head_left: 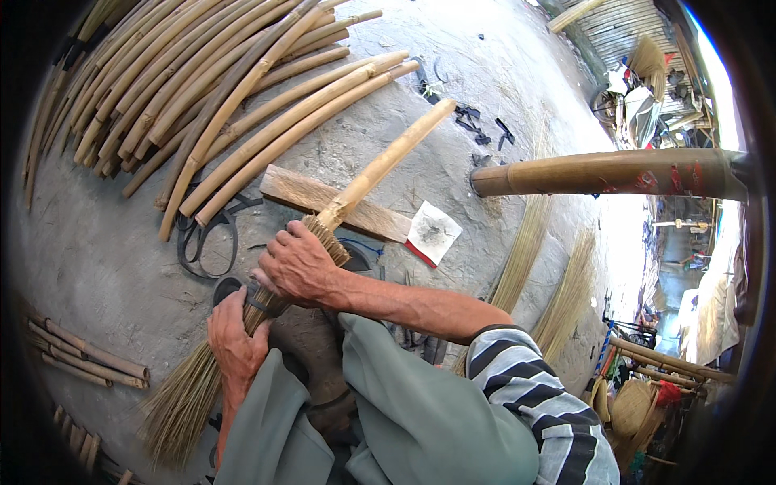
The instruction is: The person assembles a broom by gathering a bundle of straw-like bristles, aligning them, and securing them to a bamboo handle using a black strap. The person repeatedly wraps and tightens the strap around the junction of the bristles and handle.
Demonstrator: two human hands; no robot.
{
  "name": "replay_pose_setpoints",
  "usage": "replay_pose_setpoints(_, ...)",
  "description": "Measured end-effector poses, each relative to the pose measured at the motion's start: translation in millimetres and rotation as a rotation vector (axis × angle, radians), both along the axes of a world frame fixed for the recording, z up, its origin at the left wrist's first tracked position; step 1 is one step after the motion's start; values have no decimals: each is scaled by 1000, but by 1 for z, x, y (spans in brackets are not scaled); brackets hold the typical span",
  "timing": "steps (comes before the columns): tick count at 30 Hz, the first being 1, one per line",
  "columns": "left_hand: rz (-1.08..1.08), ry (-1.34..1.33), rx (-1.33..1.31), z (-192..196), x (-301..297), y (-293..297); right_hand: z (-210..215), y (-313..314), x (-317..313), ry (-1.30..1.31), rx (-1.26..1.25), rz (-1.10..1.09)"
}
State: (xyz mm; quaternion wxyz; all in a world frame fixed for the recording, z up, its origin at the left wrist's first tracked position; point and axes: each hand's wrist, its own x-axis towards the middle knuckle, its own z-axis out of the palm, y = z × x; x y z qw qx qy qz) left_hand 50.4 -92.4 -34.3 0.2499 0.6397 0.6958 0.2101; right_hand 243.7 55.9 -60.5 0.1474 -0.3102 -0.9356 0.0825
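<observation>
Straw-coloured bristles (182, 404) fill the grip of your left hand (236, 333), its fingers and thumb wrapped around the broom (202, 372) at the lower left of the frame's middle. Your right hand (299, 263) is clenched higher up the same bundle, knuckles uppermost, just below its blunt, chopped end. The broom slants from the lower left to the upper middle: stiff, thin bristles fan out loosely at the bottom, and a pale, smooth handle (396, 158) sticks out of the top, crossing a rough, squared wood block (299, 192). Touching or just beside the block's right end lies a red-and-white packet (434, 233). Long, jointed poles (194, 89) are heaped at the upper left on grey, dusty ground (485, 89), with black straps (232, 242) curled below them. Right of the middle lie flat sheaves of straw (524, 255).
</observation>
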Motion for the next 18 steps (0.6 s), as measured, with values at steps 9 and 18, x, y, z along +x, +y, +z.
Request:
replay_pose_setpoints(9, 49, 20, -109, -4, -4, -7, -18, 22, -5, -18, -161, 103)
replay_pose_setpoints(18, 177, -373, -339, 11, -24, 14, -13, 13, -11, 192, 19, 16)
